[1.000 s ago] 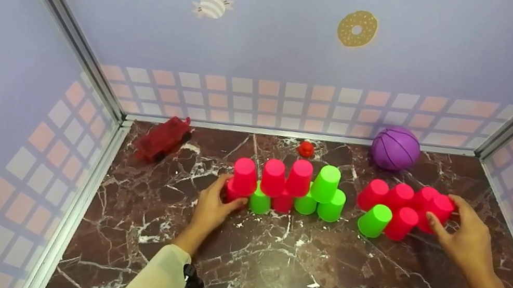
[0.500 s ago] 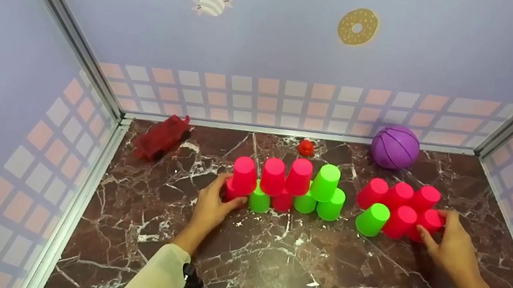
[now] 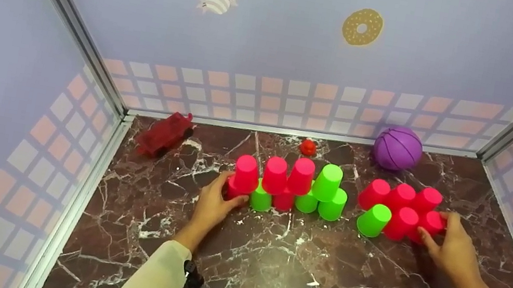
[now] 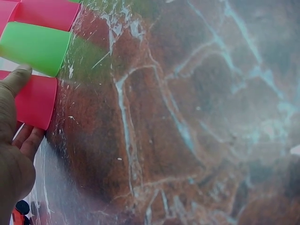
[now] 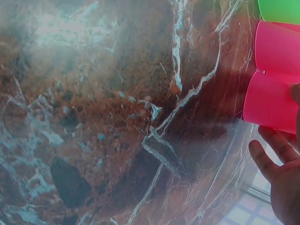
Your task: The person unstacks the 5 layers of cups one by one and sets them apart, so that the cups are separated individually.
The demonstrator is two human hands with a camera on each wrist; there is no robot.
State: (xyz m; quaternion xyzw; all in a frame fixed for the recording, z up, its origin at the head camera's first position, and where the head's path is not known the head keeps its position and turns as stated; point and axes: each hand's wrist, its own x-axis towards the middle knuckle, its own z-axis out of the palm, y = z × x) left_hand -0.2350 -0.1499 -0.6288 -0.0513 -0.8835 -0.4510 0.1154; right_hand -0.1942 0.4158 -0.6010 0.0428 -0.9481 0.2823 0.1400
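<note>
My left hand [image 3: 213, 205] grips the pink cup [image 4: 36, 101] at the left end of a bottom row, its thumb on the near side and its fingers round the far side. Beside that cup stands a green cup [image 3: 261, 198]. Pink cups [image 3: 275, 175] and a green cup [image 3: 328, 182] form an upper row, all upside down. At the right, my right hand [image 3: 456, 253] holds a pink cup [image 5: 269, 101] touching another pink cup [image 3: 402, 223], with a green cup [image 3: 374, 220] to its left. Several pink cups [image 3: 401, 196] show behind; whether they are raised I cannot tell.
A purple ball [image 3: 398, 148] sits at the back wall behind the right group. A small red object [image 3: 308, 147] lies behind the left rows. A dark red toy [image 3: 166, 134] lies at the back left. Patterned walls [image 3: 272, 52] bound the marble surface [image 3: 286, 276].
My right hand has moved down and left, setting its pink cup at the right end of the right group's front row. My left hand keeps its grip in the same place.
</note>
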